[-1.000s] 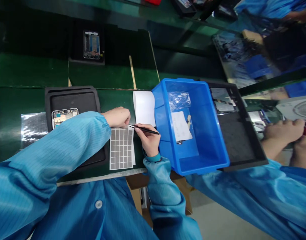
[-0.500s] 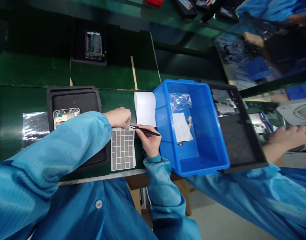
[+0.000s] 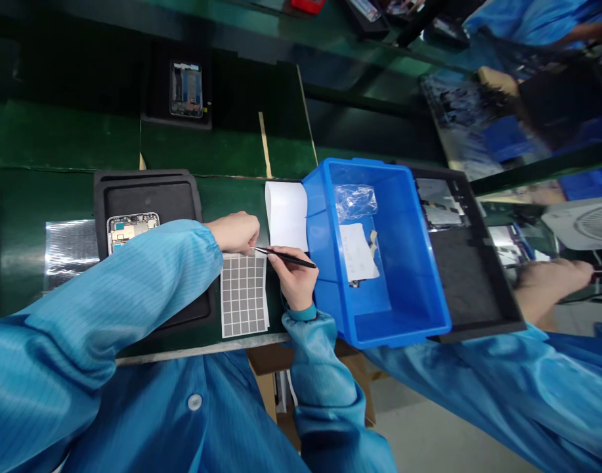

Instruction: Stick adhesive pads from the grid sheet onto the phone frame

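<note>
My right hand point(image 3: 297, 279) grips black tweezers point(image 3: 293, 260) like a pen, their tips pointing left. Those tips are close beside the curled fingers of my left hand point(image 3: 237, 232), which is closed at the top edge of a sticker sheet point(image 3: 242, 295). What the left fingers pinch is hidden behind the hand. The sheet carries rows of grey squares on white backing and lies near the bench's front edge. Under my left forearm, partly covered, an opened phone point(image 3: 132, 223) with bare circuitry rests in a black tray point(image 3: 148, 199).
A blue bin point(image 3: 399, 256) right of my hands holds clear plastic and white paper. Behind the sheet lies curled white paper point(image 3: 287, 213). Another phone frame point(image 3: 186, 90) sits farther back. A silvery sheet point(image 3: 70, 251) lies left. At right, a co-worker's hand point(image 3: 551, 282) works beyond a black tray point(image 3: 478, 282).
My hands and the tweezers hold nearly the same pose at the sheet's top edge. The co-worker's hand has shifted, and a dark tool now shows in it.
</note>
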Demonstrator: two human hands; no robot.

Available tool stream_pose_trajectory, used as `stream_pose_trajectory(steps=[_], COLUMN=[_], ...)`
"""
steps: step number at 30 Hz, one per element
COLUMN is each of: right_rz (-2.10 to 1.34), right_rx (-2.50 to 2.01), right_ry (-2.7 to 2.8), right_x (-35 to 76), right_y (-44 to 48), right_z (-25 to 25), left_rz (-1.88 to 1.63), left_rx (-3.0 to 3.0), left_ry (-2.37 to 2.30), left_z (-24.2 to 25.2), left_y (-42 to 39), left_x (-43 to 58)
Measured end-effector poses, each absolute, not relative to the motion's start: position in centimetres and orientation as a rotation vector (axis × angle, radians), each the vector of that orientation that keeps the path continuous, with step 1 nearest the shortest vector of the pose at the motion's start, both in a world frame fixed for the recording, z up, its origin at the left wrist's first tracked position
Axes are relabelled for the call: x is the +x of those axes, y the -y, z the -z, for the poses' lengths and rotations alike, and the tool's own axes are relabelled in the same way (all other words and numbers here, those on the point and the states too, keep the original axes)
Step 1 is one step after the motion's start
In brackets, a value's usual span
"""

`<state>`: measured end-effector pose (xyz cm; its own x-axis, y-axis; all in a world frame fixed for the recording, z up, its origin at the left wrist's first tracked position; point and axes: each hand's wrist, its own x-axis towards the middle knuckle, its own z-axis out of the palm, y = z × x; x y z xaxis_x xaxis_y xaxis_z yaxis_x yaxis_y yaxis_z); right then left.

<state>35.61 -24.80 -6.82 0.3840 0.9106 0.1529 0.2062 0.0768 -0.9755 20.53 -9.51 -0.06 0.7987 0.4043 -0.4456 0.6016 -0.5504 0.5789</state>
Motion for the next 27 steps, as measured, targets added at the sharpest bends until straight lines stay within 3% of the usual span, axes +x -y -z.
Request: stream_pose_trajectory(steps=[19, 27], right_rz=[-0.634, -0.624], right_rx=[-1.473, -1.389], right_ry=[0.983, 0.976], right_x=[35.9, 34.5], right_y=[25.1, 25.5], right_z=[5.4, 1.3], left_rz=[0.335, 0.074], left_rx=[2.249, 2.212], left_ry=[-0.709, -0.756], left_z=[-0.4, -6.3], left_y=[9.2, 10.1], left_x=[20.3, 17.1])
